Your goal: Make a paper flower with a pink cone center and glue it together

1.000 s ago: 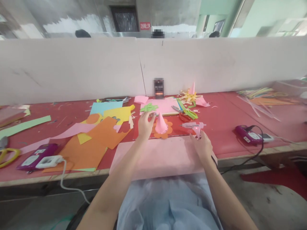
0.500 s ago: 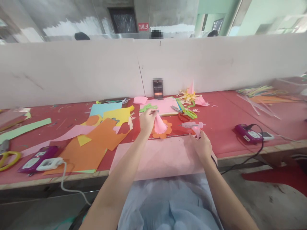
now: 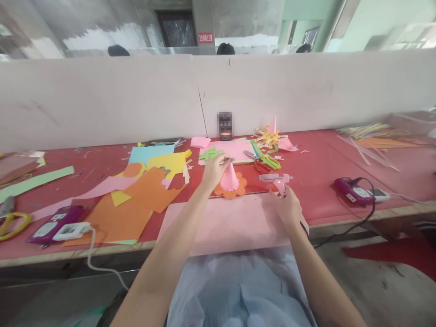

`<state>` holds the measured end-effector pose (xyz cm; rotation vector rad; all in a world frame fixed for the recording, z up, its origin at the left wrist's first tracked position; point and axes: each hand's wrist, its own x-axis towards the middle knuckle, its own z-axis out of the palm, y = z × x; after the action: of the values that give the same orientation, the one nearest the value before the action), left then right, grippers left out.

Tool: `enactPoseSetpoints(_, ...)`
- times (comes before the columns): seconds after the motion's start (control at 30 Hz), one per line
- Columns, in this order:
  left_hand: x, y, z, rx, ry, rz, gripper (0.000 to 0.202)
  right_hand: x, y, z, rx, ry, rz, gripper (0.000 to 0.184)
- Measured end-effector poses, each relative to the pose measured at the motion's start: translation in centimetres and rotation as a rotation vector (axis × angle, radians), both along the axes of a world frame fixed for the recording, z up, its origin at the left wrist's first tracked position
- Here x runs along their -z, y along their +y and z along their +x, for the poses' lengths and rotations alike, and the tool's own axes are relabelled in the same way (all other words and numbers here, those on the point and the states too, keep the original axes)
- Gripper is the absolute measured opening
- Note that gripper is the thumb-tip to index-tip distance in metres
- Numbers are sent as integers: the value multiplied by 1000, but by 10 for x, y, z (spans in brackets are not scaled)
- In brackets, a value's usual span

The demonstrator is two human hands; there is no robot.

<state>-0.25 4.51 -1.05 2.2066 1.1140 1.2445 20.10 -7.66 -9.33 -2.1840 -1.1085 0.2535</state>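
Note:
My left hand [image 3: 215,170] pinches the tip of a pink paper cone [image 3: 230,180]. The cone stands upright, its wide end down on the middle of an orange paper flower [image 3: 235,194], whose petals show around the base. Beneath the flower is a shiny red mat [image 3: 254,183]. My right hand [image 3: 289,206] is closed around the handle of a pink hot glue gun [image 3: 276,179], its nozzle pointing left toward the cone. A small red light glows on the gun. My fingers partly hide its handle.
Behind lie scissors [image 3: 269,161], green paper strips [image 3: 211,153] and another pink cone [image 3: 273,126] on a yellow fringed piece. Orange sheets [image 3: 119,215] and a purple power unit [image 3: 56,225] are left; another purple unit [image 3: 352,190] is right. A white partition [image 3: 143,100] rises behind.
My left hand has shifted slightly right and brought the pink cone from a tilt to upright over the orange flower's middle. The right hand and glue gun have hardly moved.

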Motion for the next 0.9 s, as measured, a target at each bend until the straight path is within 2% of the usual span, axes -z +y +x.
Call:
enactPoseSetpoints(0.17, 9, 0, -2, -22, 3, 10, 17, 2, 0, 1, -9, -18, 4, 55)
enactPoseSetpoints(0.37, 10, 0, -3, -18, 26, 29, 15, 5, 1, 2, -8, -25, 13, 57)
enactPoseSetpoints(0.5, 15, -11, -11, -109, 35, 195, 26, 4, 1, 2, -4, -27, 13, 57)
enactPoseSetpoints(0.6, 30, -24, -24, -160, 93, 277, 19, 3, 1, 2, -7, -29, 11, 56)
enactPoseSetpoints(0.77, 66, -38, -44, 48, 430, 162, 18, 6, 1, 3, -16, -50, 11, 55)
enactPoseSetpoints(0.9, 76, -39, -45, 119, 562, 151, 26, 7, 1, 4, -24, -62, 4, 55)
